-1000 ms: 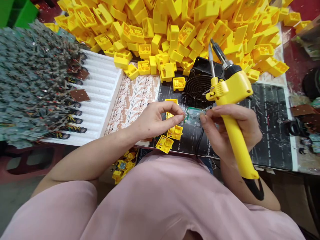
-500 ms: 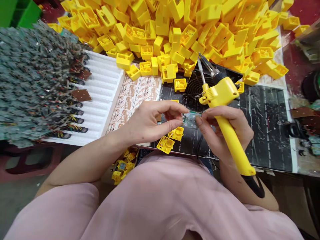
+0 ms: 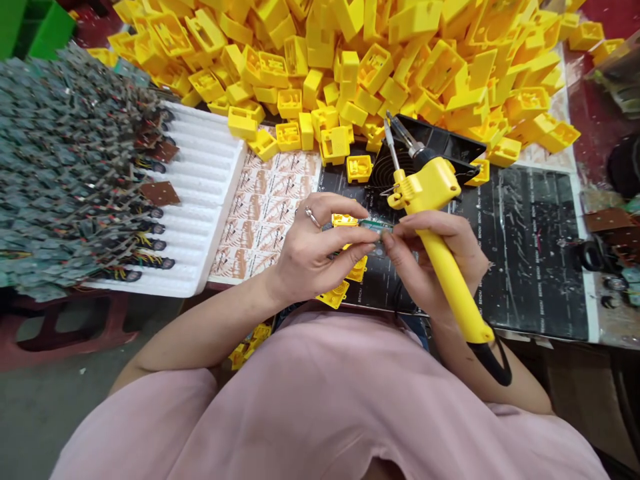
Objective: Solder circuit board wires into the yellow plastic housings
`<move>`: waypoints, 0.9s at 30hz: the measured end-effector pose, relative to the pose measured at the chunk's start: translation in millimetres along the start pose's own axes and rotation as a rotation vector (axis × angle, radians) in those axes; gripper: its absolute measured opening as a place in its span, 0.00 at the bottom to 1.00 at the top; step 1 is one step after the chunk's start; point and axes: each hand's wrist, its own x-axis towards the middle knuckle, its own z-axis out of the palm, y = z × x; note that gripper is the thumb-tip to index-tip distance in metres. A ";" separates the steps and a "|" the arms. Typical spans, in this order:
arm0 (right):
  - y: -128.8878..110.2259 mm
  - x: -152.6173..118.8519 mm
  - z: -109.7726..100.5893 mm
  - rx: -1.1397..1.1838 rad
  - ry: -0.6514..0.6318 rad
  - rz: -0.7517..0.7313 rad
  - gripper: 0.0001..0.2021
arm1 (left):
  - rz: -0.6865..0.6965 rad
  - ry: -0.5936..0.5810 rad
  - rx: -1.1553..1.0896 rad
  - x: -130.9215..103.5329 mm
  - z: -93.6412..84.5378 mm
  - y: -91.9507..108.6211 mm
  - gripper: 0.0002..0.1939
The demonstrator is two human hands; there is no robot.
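Between the fingertips of both hands is a small green circuit board (image 3: pixel 376 227). My left hand (image 3: pixel 320 247), with a ring on one finger, pinches its left end. My right hand (image 3: pixel 440 257) grips its right end with thumb and fingertips. A yellow soldering tool (image 3: pixel 450 283) with a black tail rests across my right hand, its metal tips pointing up and away. Small yellow covers (image 3: pixel 334 294) lie beside and partly under my left hand on the black mat (image 3: pixel 525 253).
Yellow housings (image 3: pixel 345 143) are heaped along the back. At the left, many wired circuit boards (image 3: pixel 75 167) are stacked on a ridged white foam tray (image 3: pixel 200 200). A black fan-like frame (image 3: pixel 450 143) stands behind the tool. Loose parts lie at the far right.
My left hand has turned and closed on the board, which is now tilted nearly edge-on. My right hand and the yellow tool have shifted slightly left.
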 end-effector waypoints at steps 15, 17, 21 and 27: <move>0.8 -0.1 5.5 0.017 0.011 -0.009 0.15 | -0.618 -0.060 -0.562 -5.8 3.9 1.9 0.24; 1.9 0.5 6.1 -0.015 0.016 -0.041 0.16 | -0.535 -0.069 -0.524 -8.0 6.1 2.5 0.22; 2.2 -1.2 9.5 -0.059 0.034 -0.134 0.17 | -0.503 0.007 -0.490 -9.8 15.3 7.6 0.11; 6.2 -7.1 14.0 0.025 0.062 -0.014 0.17 | -0.750 0.096 -0.740 -6.3 22.2 13.3 0.21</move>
